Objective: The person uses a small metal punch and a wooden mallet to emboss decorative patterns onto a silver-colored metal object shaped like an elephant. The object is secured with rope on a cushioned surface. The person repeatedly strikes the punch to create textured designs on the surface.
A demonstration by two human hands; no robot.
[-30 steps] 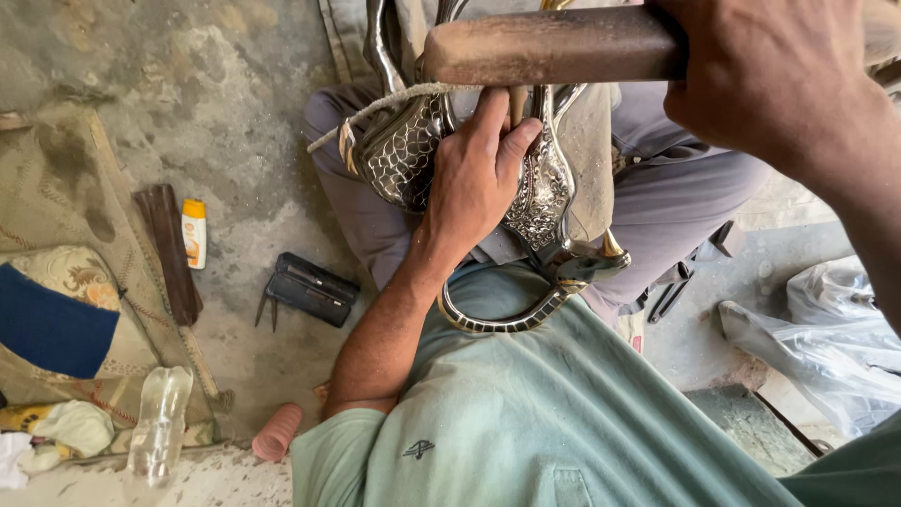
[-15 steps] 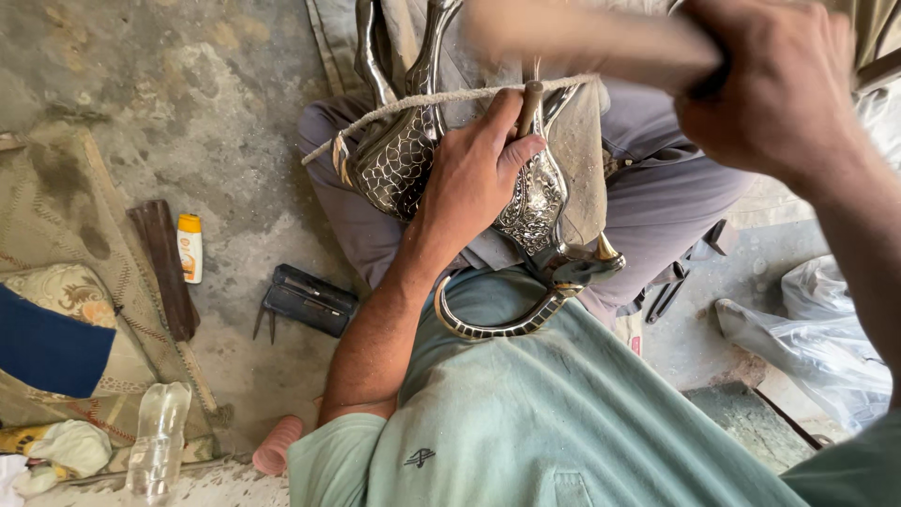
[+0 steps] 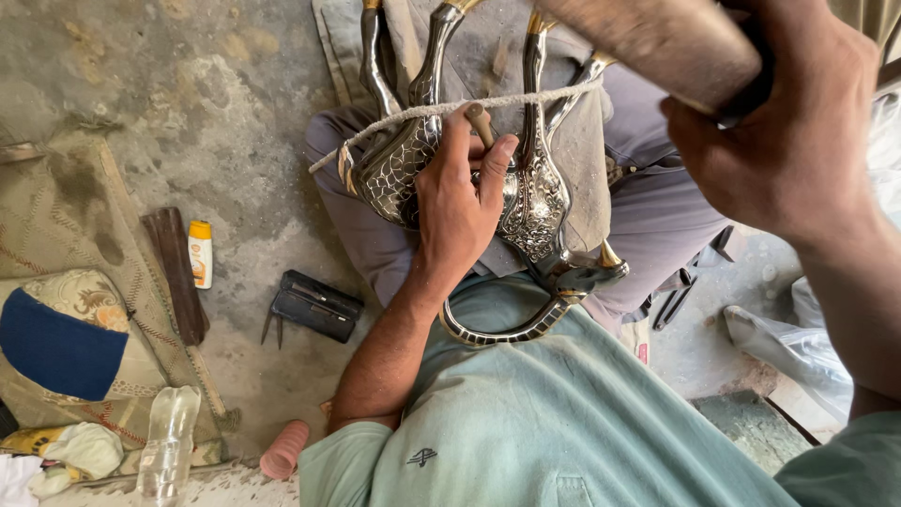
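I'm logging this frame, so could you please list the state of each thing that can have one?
Left hand: holds a punch against the ornate metal vessel.
Right hand: raised, gripping a wooden mallet.
Cord: stretched across the vessel.
Plastic bottle: lying down.
Black case: closed.

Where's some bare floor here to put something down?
Bare concrete floor lies left of the knee, above the small yellow bottle and black case. Crowded: the lap, where the left hand grips the metal piece, and the lower-left cushion.
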